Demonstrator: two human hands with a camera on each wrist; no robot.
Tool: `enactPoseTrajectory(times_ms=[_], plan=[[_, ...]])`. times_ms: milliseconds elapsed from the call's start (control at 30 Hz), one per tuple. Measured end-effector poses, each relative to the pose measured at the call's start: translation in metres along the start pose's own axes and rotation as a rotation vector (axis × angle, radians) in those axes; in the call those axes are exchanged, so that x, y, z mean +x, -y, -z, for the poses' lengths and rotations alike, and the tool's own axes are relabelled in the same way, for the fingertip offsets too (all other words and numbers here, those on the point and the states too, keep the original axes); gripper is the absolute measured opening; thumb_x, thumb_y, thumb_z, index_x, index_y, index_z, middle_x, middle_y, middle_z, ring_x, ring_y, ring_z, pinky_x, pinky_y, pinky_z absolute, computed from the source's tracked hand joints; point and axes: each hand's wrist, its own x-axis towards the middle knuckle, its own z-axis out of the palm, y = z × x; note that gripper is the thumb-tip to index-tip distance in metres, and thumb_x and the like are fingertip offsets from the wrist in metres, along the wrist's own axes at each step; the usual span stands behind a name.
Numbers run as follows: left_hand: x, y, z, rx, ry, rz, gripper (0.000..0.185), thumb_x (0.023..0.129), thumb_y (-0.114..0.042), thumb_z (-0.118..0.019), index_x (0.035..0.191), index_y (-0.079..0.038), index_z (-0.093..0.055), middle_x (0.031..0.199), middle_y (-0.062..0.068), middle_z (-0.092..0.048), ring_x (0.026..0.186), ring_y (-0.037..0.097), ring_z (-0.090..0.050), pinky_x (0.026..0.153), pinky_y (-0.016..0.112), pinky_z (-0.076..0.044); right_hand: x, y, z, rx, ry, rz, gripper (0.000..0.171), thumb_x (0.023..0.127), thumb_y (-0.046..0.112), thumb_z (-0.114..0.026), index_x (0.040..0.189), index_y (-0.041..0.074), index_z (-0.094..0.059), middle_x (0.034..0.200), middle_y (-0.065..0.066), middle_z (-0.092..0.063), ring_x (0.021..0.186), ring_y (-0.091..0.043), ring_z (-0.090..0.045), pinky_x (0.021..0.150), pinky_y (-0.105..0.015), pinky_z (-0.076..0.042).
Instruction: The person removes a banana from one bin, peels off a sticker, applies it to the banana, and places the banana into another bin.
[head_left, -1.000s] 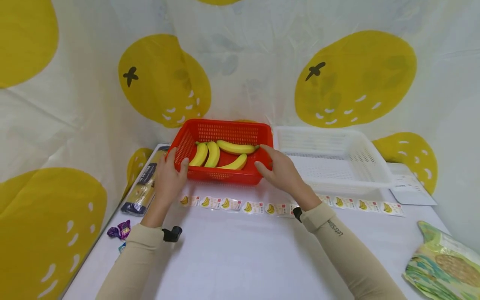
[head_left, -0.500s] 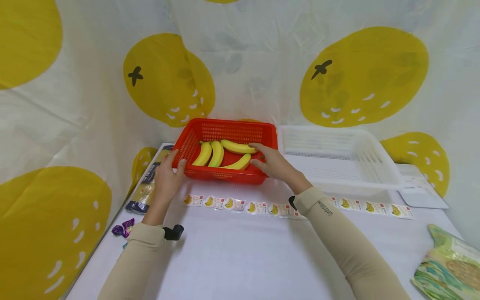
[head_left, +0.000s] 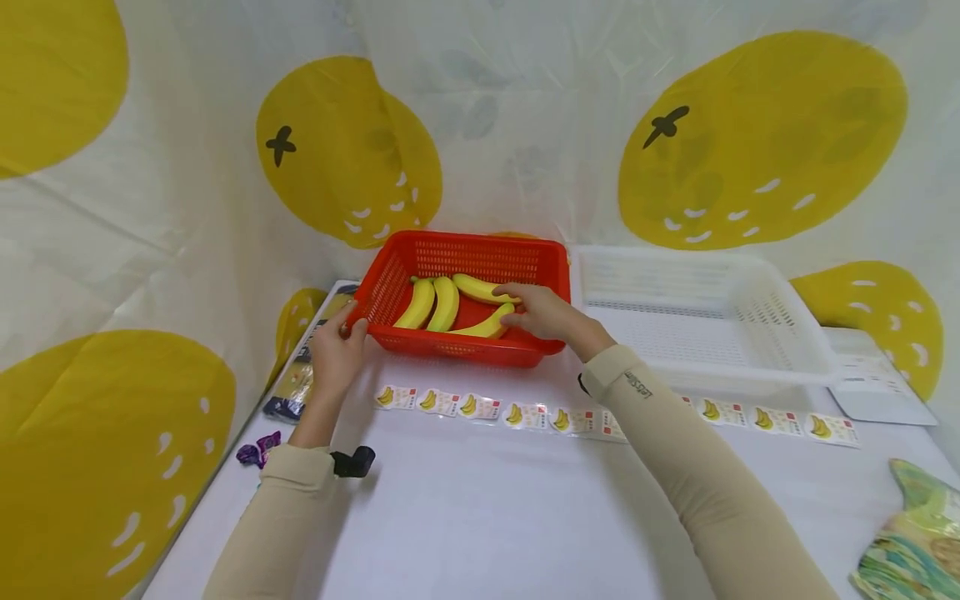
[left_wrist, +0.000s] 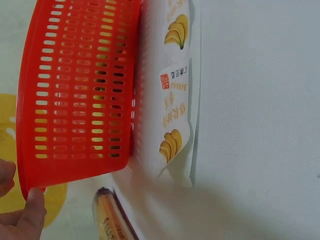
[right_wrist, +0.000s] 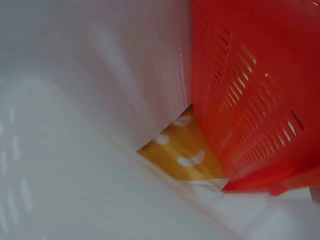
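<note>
**Hands on the red basket and a banana inside it**

Nearest on the white tabletop runs a strip of banana stickers, each with a small banana picture and a red mark. The left wrist view shows the word "BANANA" on one, beside lines of orange characters I cannot make out. The right sleeve carries small dark lettering, too fine to read with confidence.

Just beyond the strip, the left hand pinches the near left corner of the red basket; the left wrist view shows a fingertip against the rim. The right hand reaches over the basket's near wall, its fingers curled round the end of a banana lying on the basket floor. Three more bananas lie beside it.

The basket looks like thin perforated plastic, light and somewhat flexible, so its thicker rim, taken at corners or opposite sides, seems the firmest hold. The bananas have smooth skin and likely bruise under pressure; a loose grasp round the middle should suit them.

To the right, touching or just beside the red basket, stands a white basket. Behind hangs a cloth printed with yellow fruit.
</note>
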Motion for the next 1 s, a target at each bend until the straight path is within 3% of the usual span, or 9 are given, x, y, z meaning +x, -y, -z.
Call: enactPoseTrajectory(times_ms=[67, 133, 367, 500, 633, 733, 1000], plan=[[0.001, 0.003, 0.000, -0.052, -0.007, 0.062, 0.041, 0.102, -0.012, -0.060, 0.142, -0.004, -0.059, 0.137, 0.024, -0.064, 0.101, 0.035, -0.068, 0.065, 0.005, -0.042, 0.005, 0.001, -0.002, 0.006, 0.017, -0.014, 0.053, 0.099, 0.024, -0.067, 0.149, 0.023, -0.050, 0.150, -0.012, -0.053, 0.135, -0.033, -0.049, 0.114, -0.050, -0.044], [0.002, 0.005, 0.001, -0.100, -0.018, 0.113, 0.041, 0.101, -0.012, -0.061, 0.141, -0.006, -0.060, 0.137, 0.022, -0.064, 0.101, 0.033, -0.067, 0.064, 0.003, -0.041, 0.009, 0.001, -0.005, 0.011, 0.031, -0.018, 0.051, 0.099, 0.023, -0.067, 0.148, 0.023, -0.051, 0.147, -0.012, -0.055, 0.130, -0.031, -0.051, 0.113, -0.049, -0.045], [0.006, 0.011, 0.001, -0.261, -0.034, 0.219, 0.039, 0.099, -0.012, -0.066, 0.137, -0.006, -0.064, 0.135, 0.019, -0.066, 0.081, 0.004, -0.063, 0.067, 0.005, -0.049, 0.023, 0.000, -0.010, 0.007, 0.066, 0.020, 0.046, 0.099, 0.020, -0.067, 0.144, 0.020, -0.057, 0.139, -0.011, -0.061, 0.124, -0.029, -0.051, 0.113, -0.048, -0.043], [0.008, 0.010, -0.001, -0.426, -0.018, 0.303, 0.040, 0.099, -0.009, -0.065, 0.138, -0.003, -0.062, 0.139, 0.020, -0.063, 0.094, 0.008, -0.066, 0.077, 0.009, -0.054, 0.030, -0.002, -0.012, 0.008, 0.078, 0.005, 0.043, 0.098, 0.020, -0.068, 0.140, 0.022, -0.060, 0.129, -0.008, -0.064, 0.121, -0.027, -0.050, 0.110, -0.046, -0.045], [0.009, 0.011, -0.002, -0.572, -0.032, 0.411, 0.040, 0.099, -0.008, -0.065, 0.139, -0.005, -0.062, 0.144, 0.015, -0.060, 0.111, 0.017, -0.068, 0.088, 0.019, -0.056, 0.038, -0.002, -0.016, 0.027, 0.094, 0.016, 0.042, 0.096, 0.020, -0.070, 0.138, 0.019, -0.063, 0.132, -0.009, -0.064, 0.124, -0.030, -0.050, 0.110, -0.046, -0.044], [0.009, 0.011, -0.003, -0.616, -0.046, 0.458, 0.040, 0.099, -0.011, -0.066, 0.139, -0.010, -0.063, 0.147, 0.010, -0.059, 0.114, 0.018, -0.069, 0.091, 0.021, -0.056, 0.044, -0.002, -0.020, 0.054, 0.114, 0.043, 0.042, 0.096, 0.020, -0.070, 0.138, 0.016, -0.063, 0.137, -0.011, -0.062, 0.123, -0.030, -0.051, 0.110, -0.046, -0.045], [0.012, 0.014, -0.006, -0.637, -0.051, 0.474, 0.040, 0.098, -0.013, -0.067, 0.138, -0.012, -0.064, 0.145, 0.010, -0.060, 0.107, 0.013, -0.070, 0.090, 0.020, -0.057, 0.059, -0.006, -0.028, 0.082, 0.177, 0.057, 0.040, 0.095, 0.015, -0.071, 0.135, 0.013, -0.065, 0.137, -0.007, -0.064, 0.124, -0.028, -0.051, 0.114, -0.047, -0.042]])
